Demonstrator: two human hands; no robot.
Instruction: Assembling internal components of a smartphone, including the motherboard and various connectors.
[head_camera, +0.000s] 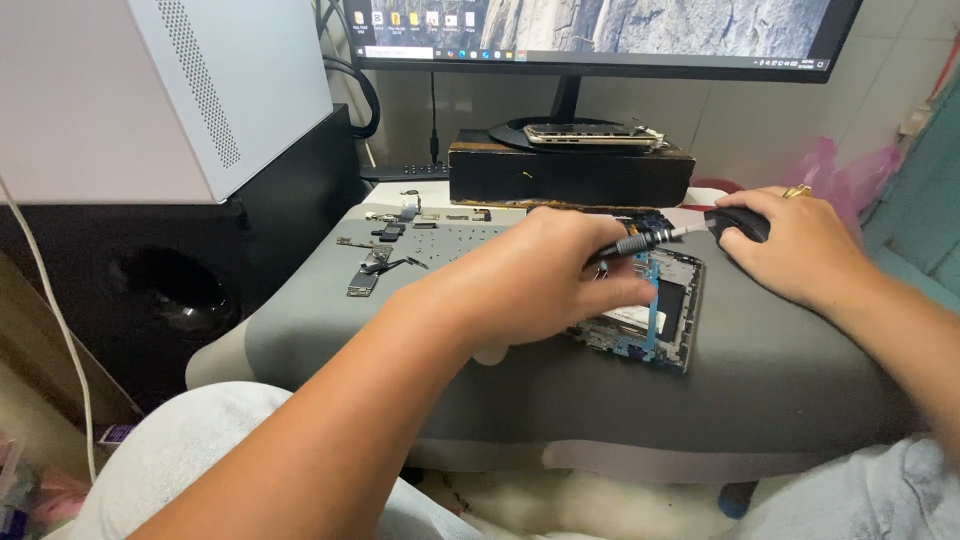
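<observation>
Opened phone (660, 310) just beneath left hand (530, 275)

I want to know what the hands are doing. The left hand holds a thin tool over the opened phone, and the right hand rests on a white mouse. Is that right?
Almost. The head view shows the mouse under the right hand is black, not white. The rest holds: the left hand holds a thin tool over the opened phone.
</observation>
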